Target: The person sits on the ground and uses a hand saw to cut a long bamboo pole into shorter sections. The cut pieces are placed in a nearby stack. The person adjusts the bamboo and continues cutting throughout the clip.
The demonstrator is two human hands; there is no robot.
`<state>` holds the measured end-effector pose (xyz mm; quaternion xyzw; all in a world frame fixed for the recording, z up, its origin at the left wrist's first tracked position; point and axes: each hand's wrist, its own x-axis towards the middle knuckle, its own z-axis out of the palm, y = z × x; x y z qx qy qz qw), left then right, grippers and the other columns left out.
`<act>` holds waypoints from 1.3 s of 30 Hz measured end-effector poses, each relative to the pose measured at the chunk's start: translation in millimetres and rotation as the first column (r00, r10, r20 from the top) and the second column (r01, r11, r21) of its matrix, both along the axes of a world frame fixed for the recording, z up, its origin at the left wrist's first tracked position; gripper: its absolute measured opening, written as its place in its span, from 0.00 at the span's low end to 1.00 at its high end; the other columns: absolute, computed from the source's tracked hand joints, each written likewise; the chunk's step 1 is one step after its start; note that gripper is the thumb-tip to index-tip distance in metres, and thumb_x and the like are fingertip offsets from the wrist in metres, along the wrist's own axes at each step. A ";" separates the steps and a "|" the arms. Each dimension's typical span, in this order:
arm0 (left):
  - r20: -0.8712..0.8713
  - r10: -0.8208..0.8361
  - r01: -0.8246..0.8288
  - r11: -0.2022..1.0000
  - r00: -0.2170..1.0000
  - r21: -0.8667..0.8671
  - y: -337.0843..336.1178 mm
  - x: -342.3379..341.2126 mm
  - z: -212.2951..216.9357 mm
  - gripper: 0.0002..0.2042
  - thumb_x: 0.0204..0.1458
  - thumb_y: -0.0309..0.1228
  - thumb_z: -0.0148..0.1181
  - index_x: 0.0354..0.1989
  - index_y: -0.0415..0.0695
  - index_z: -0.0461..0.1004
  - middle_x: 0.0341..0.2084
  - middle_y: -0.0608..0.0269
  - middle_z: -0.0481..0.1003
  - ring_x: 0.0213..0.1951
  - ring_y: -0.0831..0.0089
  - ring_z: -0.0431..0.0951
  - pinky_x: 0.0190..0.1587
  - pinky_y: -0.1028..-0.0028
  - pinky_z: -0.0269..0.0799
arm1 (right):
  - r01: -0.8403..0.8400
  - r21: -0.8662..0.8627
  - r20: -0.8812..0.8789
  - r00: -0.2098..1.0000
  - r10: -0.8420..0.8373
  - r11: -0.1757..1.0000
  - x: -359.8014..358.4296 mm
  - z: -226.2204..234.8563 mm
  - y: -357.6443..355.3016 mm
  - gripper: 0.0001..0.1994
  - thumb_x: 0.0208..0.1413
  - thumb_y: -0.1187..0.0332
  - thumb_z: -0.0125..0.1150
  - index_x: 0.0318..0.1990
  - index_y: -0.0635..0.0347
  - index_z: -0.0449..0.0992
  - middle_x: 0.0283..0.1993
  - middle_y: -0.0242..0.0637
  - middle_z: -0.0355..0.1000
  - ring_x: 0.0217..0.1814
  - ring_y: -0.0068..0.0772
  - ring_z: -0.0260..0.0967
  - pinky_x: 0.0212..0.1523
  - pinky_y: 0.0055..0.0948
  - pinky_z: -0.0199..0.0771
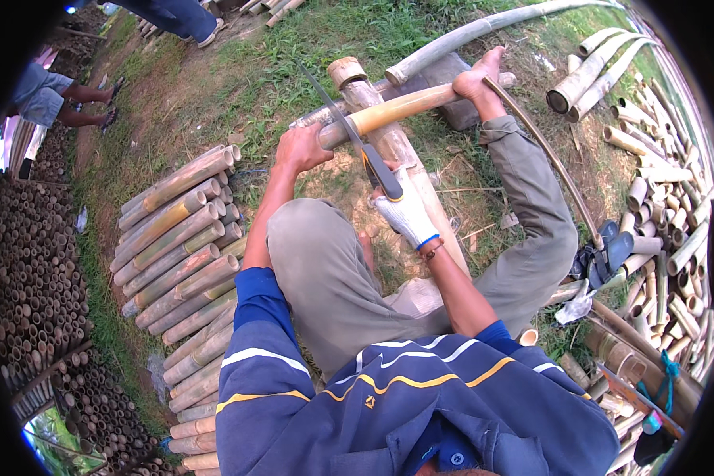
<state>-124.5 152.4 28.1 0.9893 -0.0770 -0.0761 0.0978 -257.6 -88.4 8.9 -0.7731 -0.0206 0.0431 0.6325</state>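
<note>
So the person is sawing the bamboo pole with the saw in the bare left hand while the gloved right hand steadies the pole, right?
Not quite: the hands are swapped. In the head view, the gloved right hand grips the saw by its handle, and the bare left hand steadies the bamboo pole. The rest holds: the blade lies across the pole, which rests on a thicker bamboo log, with a bare foot pressing on it.

The gloved right hand [405, 213] grips a saw [357, 139] across a bamboo pole [397, 107]; the bare left hand [301, 148] steadies it.
</note>
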 end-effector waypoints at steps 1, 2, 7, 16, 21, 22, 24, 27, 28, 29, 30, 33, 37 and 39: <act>0.011 0.008 -0.008 1.000 1.000 0.026 7.3 9.5 4.8 0.30 0.40 0.48 0.72 0.53 0.46 0.81 0.42 0.42 0.85 0.47 0.45 0.85 0.55 0.53 0.80 | 0.009 -0.043 0.031 1.000 -0.008 0.999 -19.2 12.7 -8.8 0.28 0.56 0.74 0.65 0.66 0.58 0.66 0.52 0.42 0.75 0.48 0.32 0.77 0.52 0.33 0.78; -0.003 0.018 -0.018 0.999 1.000 0.029 12.3 8.6 6.0 0.30 0.40 0.47 0.72 0.52 0.45 0.81 0.41 0.42 0.85 0.47 0.46 0.85 0.55 0.53 0.80 | -0.017 -0.059 0.000 1.000 0.017 0.998 -51.9 25.4 -23.2 0.28 0.56 0.75 0.62 0.66 0.60 0.66 0.54 0.43 0.75 0.50 0.35 0.78 0.54 0.33 0.78; -0.029 0.031 -0.032 0.999 0.999 -0.020 5.1 3.3 8.9 0.29 0.40 0.47 0.73 0.50 0.44 0.81 0.39 0.43 0.85 0.45 0.47 0.86 0.54 0.52 0.81 | -0.057 -0.192 -0.020 0.998 0.054 0.980 -166.3 63.8 -93.3 0.28 0.56 0.80 0.57 0.67 0.61 0.66 0.58 0.45 0.71 0.57 0.38 0.73 0.64 0.32 0.70; 0.006 0.008 -0.008 1.000 1.000 0.022 -4.9 8.9 11.7 0.32 0.40 0.47 0.73 0.55 0.44 0.81 0.40 0.42 0.85 0.44 0.46 0.86 0.53 0.54 0.82 | 0.005 0.053 0.121 0.993 -0.011 0.999 70.2 -7.5 26.2 0.25 0.57 0.72 0.66 0.61 0.60 0.66 0.49 0.42 0.75 0.47 0.35 0.76 0.52 0.35 0.77; 0.027 0.024 -0.024 1.000 0.999 0.001 11.4 9.7 6.8 0.31 0.39 0.47 0.72 0.54 0.45 0.81 0.39 0.42 0.85 0.44 0.47 0.86 0.53 0.53 0.81 | -0.052 -0.055 -0.029 0.998 0.050 0.997 -35.0 23.6 -17.7 0.28 0.56 0.74 0.62 0.66 0.59 0.66 0.53 0.44 0.74 0.50 0.37 0.76 0.55 0.35 0.76; 0.012 0.021 -0.021 1.000 1.000 0.000 11.6 6.8 0.7 0.32 0.39 0.48 0.71 0.55 0.46 0.81 0.39 0.43 0.85 0.44 0.47 0.86 0.52 0.54 0.82 | -0.031 -0.072 0.046 0.998 0.034 0.997 -73.3 27.3 -37.5 0.28 0.56 0.78 0.59 0.66 0.59 0.66 0.56 0.44 0.72 0.54 0.35 0.74 0.59 0.32 0.73; -0.016 0.034 -0.034 0.999 0.999 -0.006 10.3 8.0 2.1 0.31 0.39 0.48 0.71 0.54 0.46 0.81 0.39 0.43 0.85 0.43 0.47 0.86 0.52 0.54 0.81 | -0.041 -0.120 -0.032 0.999 0.038 0.992 -140.1 45.6 -74.9 0.29 0.55 0.80 0.58 0.67 0.60 0.66 0.58 0.43 0.71 0.58 0.33 0.72 0.63 0.30 0.70; -0.052 0.046 -0.045 0.999 0.998 0.019 7.4 3.6 5.4 0.31 0.39 0.48 0.71 0.55 0.46 0.81 0.39 0.43 0.85 0.44 0.47 0.86 0.53 0.54 0.81 | -0.063 -0.140 -0.058 0.997 0.055 0.988 -151.5 60.7 -81.2 0.30 0.56 0.81 0.57 0.68 0.61 0.66 0.57 0.42 0.70 0.58 0.32 0.71 0.65 0.28 0.68; -0.048 0.044 -0.043 0.999 0.998 0.022 6.1 4.6 6.6 0.31 0.39 0.48 0.71 0.54 0.46 0.81 0.39 0.43 0.85 0.44 0.46 0.86 0.53 0.53 0.81 | -0.046 -0.093 0.035 0.998 0.050 0.995 -131.7 37.3 -71.7 0.30 0.56 0.81 0.58 0.68 0.61 0.66 0.58 0.42 0.70 0.59 0.32 0.71 0.64 0.29 0.69; -0.045 0.041 -0.041 0.999 0.998 0.021 3.2 4.2 6.5 0.31 0.40 0.48 0.71 0.54 0.46 0.81 0.39 0.43 0.85 0.44 0.46 0.86 0.53 0.53 0.81 | -0.047 -0.087 -0.087 0.995 0.039 0.995 -99.0 17.1 -57.0 0.30 0.56 0.81 0.58 0.68 0.60 0.66 0.57 0.40 0.71 0.55 0.29 0.72 0.61 0.29 0.71; -0.033 0.026 -0.026 1.000 0.999 0.011 -3.4 2.2 3.4 0.32 0.40 0.48 0.72 0.54 0.45 0.81 0.39 0.43 0.85 0.44 0.46 0.86 0.53 0.54 0.81 | -0.001 -0.104 0.134 0.991 0.015 0.995 -58.9 -7.1 -34.8 0.29 0.56 0.79 0.60 0.67 0.59 0.65 0.52 0.37 0.72 0.47 0.26 0.73 0.53 0.29 0.74; 0.042 0.006 -0.007 1.000 0.999 0.010 -4.7 7.7 7.6 0.33 0.40 0.48 0.73 0.56 0.45 0.81 0.39 0.43 0.85 0.44 0.46 0.86 0.53 0.53 0.81 | -0.056 0.061 0.002 0.998 0.056 0.997 26.9 -27.7 -0.9 0.30 0.56 0.76 0.64 0.67 0.56 0.65 0.47 0.36 0.72 0.40 0.26 0.70 0.48 0.28 0.76; 0.023 0.015 -0.015 1.000 1.000 0.022 2.8 9.5 9.7 0.33 0.41 0.47 0.75 0.58 0.48 0.80 0.42 0.43 0.85 0.46 0.47 0.86 0.55 0.53 0.81 | 0.022 0.045 0.211 0.977 -0.031 0.999 22.5 -26.6 17.9 0.28 0.56 0.76 0.62 0.66 0.61 0.66 0.49 0.39 0.75 0.49 0.30 0.75 0.52 0.32 0.77; 0.072 0.009 -0.012 0.999 0.997 0.031 3.2 11.6 5.7 0.30 0.40 0.48 0.72 0.53 0.47 0.81 0.39 0.42 0.85 0.43 0.45 0.86 0.52 0.52 0.82 | -0.010 0.026 0.095 0.995 0.007 1.000 19.1 -13.4 9.0 0.29 0.56 0.75 0.64 0.66 0.58 0.66 0.54 0.41 0.74 0.53 0.33 0.75 0.57 0.32 0.75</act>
